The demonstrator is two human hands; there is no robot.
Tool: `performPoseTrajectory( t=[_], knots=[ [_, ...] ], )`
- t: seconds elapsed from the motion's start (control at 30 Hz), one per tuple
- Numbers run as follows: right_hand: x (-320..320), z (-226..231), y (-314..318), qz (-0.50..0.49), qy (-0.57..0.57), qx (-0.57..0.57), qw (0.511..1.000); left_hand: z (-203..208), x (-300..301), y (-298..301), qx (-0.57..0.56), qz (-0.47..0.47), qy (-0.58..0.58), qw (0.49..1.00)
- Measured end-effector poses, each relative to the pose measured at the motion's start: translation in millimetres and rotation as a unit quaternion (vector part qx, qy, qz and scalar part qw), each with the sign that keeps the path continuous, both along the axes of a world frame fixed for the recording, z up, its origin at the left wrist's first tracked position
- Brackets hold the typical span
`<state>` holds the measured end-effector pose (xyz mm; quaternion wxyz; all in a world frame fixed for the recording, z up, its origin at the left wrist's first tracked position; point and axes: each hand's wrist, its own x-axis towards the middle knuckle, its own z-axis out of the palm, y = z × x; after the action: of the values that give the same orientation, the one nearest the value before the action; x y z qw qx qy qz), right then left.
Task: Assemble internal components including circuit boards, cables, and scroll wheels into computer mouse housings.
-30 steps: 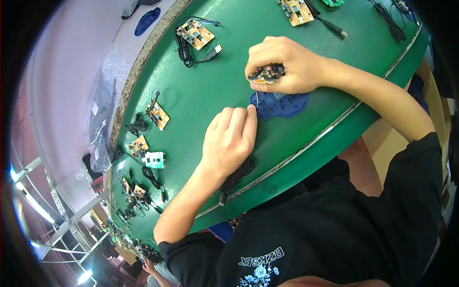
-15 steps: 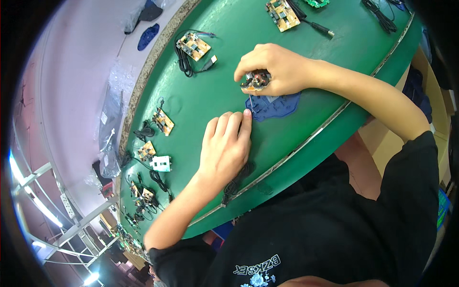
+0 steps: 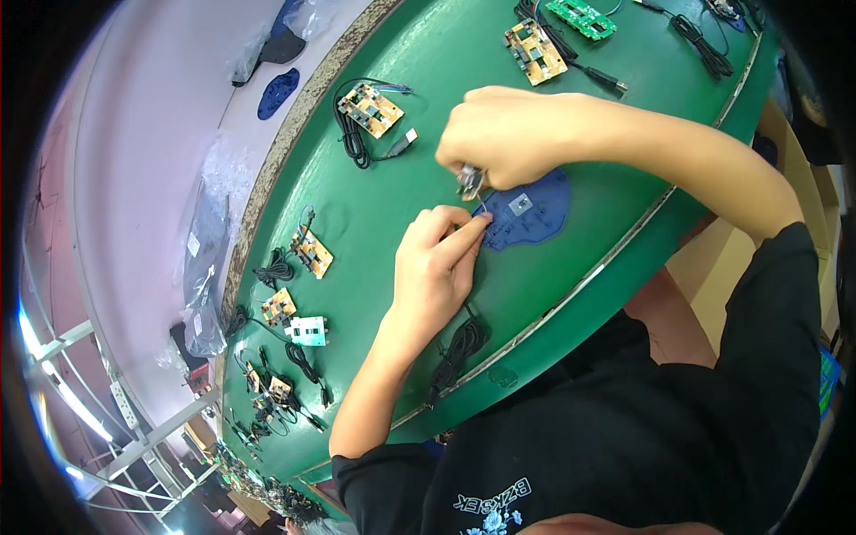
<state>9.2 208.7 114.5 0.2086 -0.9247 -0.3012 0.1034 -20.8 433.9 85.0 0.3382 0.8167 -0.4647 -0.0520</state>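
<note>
My right hand (image 3: 508, 143) is closed around a small circuit board (image 3: 471, 181) with dark and metallic parts, held tilted above the table; most of it is hidden by the fingers. Under and beside it lies a flat, rounded blue circuit board (image 3: 539, 218) with a small pale square on it. The fingertips of my left hand (image 3: 434, 272) pinch together by the blue board's left edge. A thin pale wire (image 3: 484, 206) shows between these fingertips and the held board. A coiled black cable (image 3: 459, 357) lies below my left hand, and its upper end disappears beneath the hand.
Beyond my hands lie a tan circuit board (image 3: 373, 109) with a USB cable (image 3: 357, 147), another tan board (image 3: 535, 51) and a green board (image 3: 582, 18). More boards (image 3: 312, 250) and cables (image 3: 278, 401) line the green table's left side. A raised edge (image 3: 308, 120) borders it.
My left hand has moved right and its fingers have come together at the blue board. My right hand has turned and tilted the small board. The view has shifted slightly.
</note>
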Motion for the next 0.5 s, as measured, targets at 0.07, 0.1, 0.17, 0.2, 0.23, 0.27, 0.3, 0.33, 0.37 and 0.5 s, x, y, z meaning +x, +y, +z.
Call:
performPoseTrajectory(
  t=[0.07,0.1,0.17,0.2,0.23,0.27,0.3,0.33,0.37,0.5],
  knots=[
    [4.2,-1.9,10.7,0.009,0.003,-0.023,1.000,3.4,1.4,-1.2,0.015,-0.001,-0.001,1.000],
    [6.9,-3.1,13.6,0.019,0.002,-0.047,0.999,3.1,2.1,-0.9,0.028,-0.002,-0.008,1.000],
    [8.7,-14.1,11.2,0.028,-0.007,-0.025,0.999,-0.4,4.9,-0.7,0.007,0.001,0.007,1.000],
    [8.2,-15.1,11.1,0.028,-0.015,-0.023,0.999,1.7,5.5,-1.2,0.015,0.014,0.019,1.000],
    [8.5,-16.2,10.4,0.027,-0.023,-0.020,0.999,4.5,7.8,-3.1,0.023,0.026,0.031,0.999],
    [10.9,-5.7,10.5,0.031,-0.005,-0.047,0.998,9.8,9.8,-5.2,0.023,0.026,0.040,0.999],
    [13.0,-2.7,10.6,0.035,0.003,-0.046,0.998,13.9,11.7,-5.9,0.044,0.025,0.049,0.998],
    [15.2,0.6,10.7,0.027,0.019,-0.038,0.999,16.2,13.6,-6.5,0.063,0.023,0.057,0.996],
    [17.0,5.8,8.2,0.017,0.033,-0.032,0.999,16.8,15.0,-8.4,0.060,0.023,0.065,0.996],
    [23.4,16.6,-16.0,0.014,0.253,0.092,0.963,9.4,23.2,-3.2,0.053,0.017,0.105,0.993]
  ],
)
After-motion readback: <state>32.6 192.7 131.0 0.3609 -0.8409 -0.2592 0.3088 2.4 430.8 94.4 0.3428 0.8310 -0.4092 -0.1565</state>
